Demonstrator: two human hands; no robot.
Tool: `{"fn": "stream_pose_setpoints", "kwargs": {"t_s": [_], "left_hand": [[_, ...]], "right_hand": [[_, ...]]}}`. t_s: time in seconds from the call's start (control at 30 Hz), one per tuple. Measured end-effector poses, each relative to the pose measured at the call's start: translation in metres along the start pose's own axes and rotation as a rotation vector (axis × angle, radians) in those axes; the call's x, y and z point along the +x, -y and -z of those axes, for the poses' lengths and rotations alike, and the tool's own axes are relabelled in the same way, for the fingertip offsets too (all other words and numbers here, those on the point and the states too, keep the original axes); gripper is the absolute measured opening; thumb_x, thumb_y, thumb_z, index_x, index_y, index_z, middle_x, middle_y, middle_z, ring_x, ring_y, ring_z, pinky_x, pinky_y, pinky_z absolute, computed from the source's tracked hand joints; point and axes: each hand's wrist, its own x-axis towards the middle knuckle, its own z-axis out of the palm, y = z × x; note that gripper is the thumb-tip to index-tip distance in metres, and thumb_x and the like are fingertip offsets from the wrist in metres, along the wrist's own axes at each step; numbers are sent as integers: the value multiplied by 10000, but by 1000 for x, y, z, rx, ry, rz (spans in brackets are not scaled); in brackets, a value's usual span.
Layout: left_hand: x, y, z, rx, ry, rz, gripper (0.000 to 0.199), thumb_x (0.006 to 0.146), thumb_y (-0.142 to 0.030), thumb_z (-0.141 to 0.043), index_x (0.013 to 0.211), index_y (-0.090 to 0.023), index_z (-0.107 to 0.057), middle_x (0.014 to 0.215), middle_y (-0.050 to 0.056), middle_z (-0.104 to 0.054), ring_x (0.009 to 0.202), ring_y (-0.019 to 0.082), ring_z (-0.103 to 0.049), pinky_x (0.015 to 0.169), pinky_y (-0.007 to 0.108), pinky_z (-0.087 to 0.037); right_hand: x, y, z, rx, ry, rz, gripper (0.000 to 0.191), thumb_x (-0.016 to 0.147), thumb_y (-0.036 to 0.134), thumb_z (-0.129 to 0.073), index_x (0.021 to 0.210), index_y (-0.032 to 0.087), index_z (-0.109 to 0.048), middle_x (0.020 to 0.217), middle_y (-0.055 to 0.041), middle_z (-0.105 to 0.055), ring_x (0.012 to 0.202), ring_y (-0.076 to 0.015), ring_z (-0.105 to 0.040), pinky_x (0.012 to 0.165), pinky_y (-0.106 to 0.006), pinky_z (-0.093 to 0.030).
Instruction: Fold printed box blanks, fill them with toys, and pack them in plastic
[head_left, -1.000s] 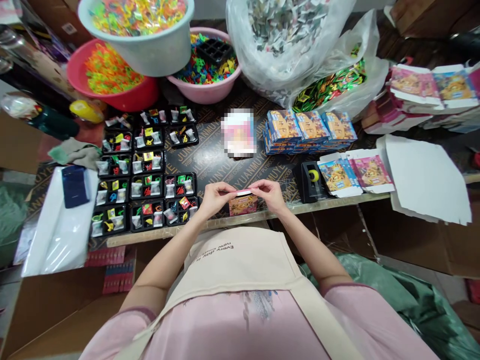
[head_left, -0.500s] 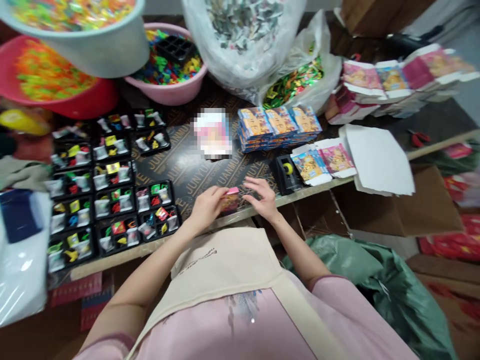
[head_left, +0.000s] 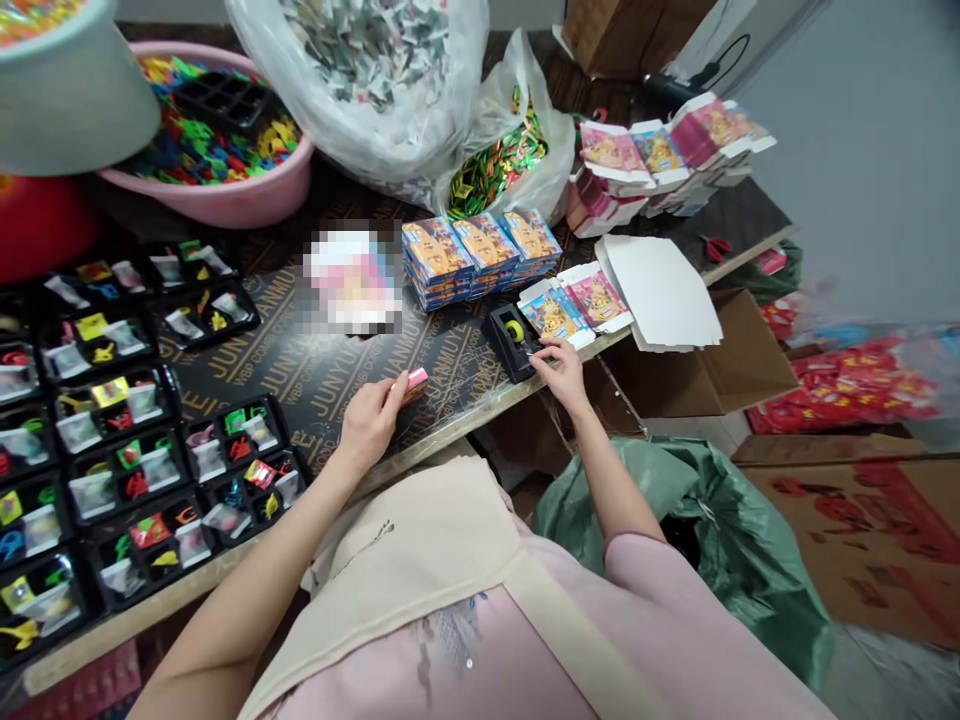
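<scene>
My left hand point(head_left: 369, 422) grips a small pink cardboard box point(head_left: 415, 379) between thumb and fingers, just above the dark printed tabletop. My right hand point(head_left: 559, 372) is at the front end of a black tape dispenser point(head_left: 512, 343) that carries a yellow roll. Its thumb and forefinger are pinched on what looks like the loose end of the tape point(head_left: 534, 354), a pale, tiny bit. Beside the dispenser lie flat printed cartons, one blue point(head_left: 556, 312) and one pink point(head_left: 597, 298).
Blue boxes point(head_left: 480, 255) stand in stacks behind the dispenser. Black trays point(head_left: 124, 460) filled with small toys and packets cover the left side. Tubs, such as a pink basin point(head_left: 217, 205), and plastic bags point(head_left: 375, 110) line the back. White card sheets point(head_left: 660, 290) overhang the front edge.
My right hand has moved right, from beside the box to the tape dispenser. My left hand still holds the pink box. The view has turned to the right.
</scene>
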Motion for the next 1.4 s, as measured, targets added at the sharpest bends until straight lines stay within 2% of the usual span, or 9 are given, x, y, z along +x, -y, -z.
{"fn": "stream_pose_setpoints", "kwargs": {"t_s": [0.17,0.43,0.53,0.63,0.7,0.83,0.9,1.2,1.4], "left_hand": [[1,0,8,2,24,-25,471,980,-147,-408,1433,-240,-497,993,111,-665,829,211,-604,758,345,-500],[5,-1,17,-37,114,87,535,902,-66,-374,1376,-242,-548,1040,97,-605,908,219,-554,810,369,-501],[3,-5,13,-63,68,112,522,904,-49,-373,1362,-225,-551,996,90,-599,880,210,-549,790,354,-490],[2,-8,10,-90,77,148,462,939,-82,-378,1367,-188,-515,985,86,-601,893,205,-562,820,355,-488],[2,-8,9,-105,61,142,421,963,-113,-383,1368,-173,-477,1001,88,-605,906,203,-564,836,356,-485],[2,-5,8,-156,-18,81,339,989,-145,-394,1323,-193,-419,1032,81,-610,904,188,-561,817,339,-472],[1,-5,6,-176,-29,69,284,995,-159,-397,1274,-210,-412,1012,67,-608,880,178,-555,789,326,-465],[4,-11,14,-90,131,85,307,964,-157,-410,1220,-224,-565,992,68,-607,894,198,-533,802,355,-448],[12,-21,9,-27,131,240,251,993,-283,-435,959,-208,-673,941,94,-619,868,215,-531,766,374,-434]], "right_hand": [[-20,5,-9,147,-183,-165,159,710,322,-669,608,202,-648,994,-73,-693,1001,-248,-621,946,-419,-454],[-45,-14,-21,190,-227,-342,263,625,438,-704,583,196,-610,934,-102,-680,964,-267,-617,825,-395,-479],[-47,-12,-23,205,-353,-332,321,644,504,-690,604,199,-598,803,-68,-663,794,-221,-600,742,-373,-486],[-55,12,-36,318,-410,-336,330,711,520,-668,748,192,-667,656,2,-580,590,-140,-481,572,-288,-415],[-62,44,-53,488,-228,-380,338,745,490,-679,889,187,-723,566,46,-505,491,-100,-373,481,-246,-312],[-70,117,-91,889,469,-569,345,701,401,-757,959,172,-768,425,101,-373,399,-57,-240,423,-224,-182],[-69,139,-107,1013,674,-624,325,685,367,-768,940,165,-777,398,108,-358,382,-43,-210,416,-219,-158],[-55,140,-119,1132,781,-693,246,728,387,-742,825,163,-769,380,98,-376,357,-42,-200,372,-206,-158],[-53,124,-127,735,735,-632,643,729,778,-615,657,149,-729,384,-18,-555,291,-72,-357,309,-214,-201]]}}
